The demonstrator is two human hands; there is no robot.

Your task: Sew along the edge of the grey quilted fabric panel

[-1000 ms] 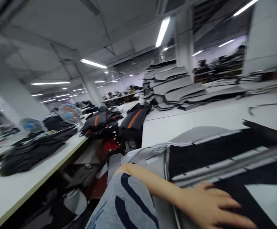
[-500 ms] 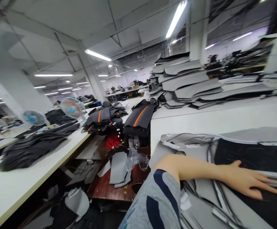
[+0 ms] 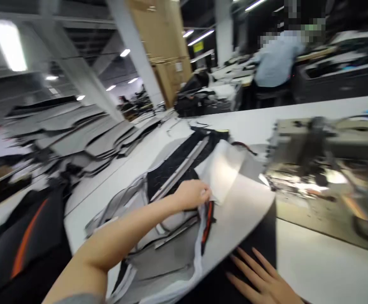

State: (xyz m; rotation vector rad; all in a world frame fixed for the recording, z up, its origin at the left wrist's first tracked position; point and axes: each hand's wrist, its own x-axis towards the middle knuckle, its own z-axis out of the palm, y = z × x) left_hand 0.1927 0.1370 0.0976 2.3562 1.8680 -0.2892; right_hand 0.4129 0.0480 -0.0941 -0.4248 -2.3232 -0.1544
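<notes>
Your left hand (image 3: 192,194) pinches the pale grey fabric panel (image 3: 234,202) at its near edge while your right hand (image 3: 263,280) lies flat, fingers spread, on the black layer (image 3: 234,274) beneath, the stacked pieces stretching away across the white bench (image 3: 313,261) toward the sewing machine (image 3: 326,156).

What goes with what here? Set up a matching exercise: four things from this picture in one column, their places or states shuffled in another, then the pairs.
Things
1. left hand
2. right hand
3. blurred grey sewing machine
4. stacks of flat grey sheets

Places or states
a. lies flat, fingers spread, on the black fabric piece
b. at the left, beyond the white table
c. pinches the edge of the pale grey fabric panel
d. stands on the table at the right

Pairs: 1-c, 2-a, 3-d, 4-b
</notes>
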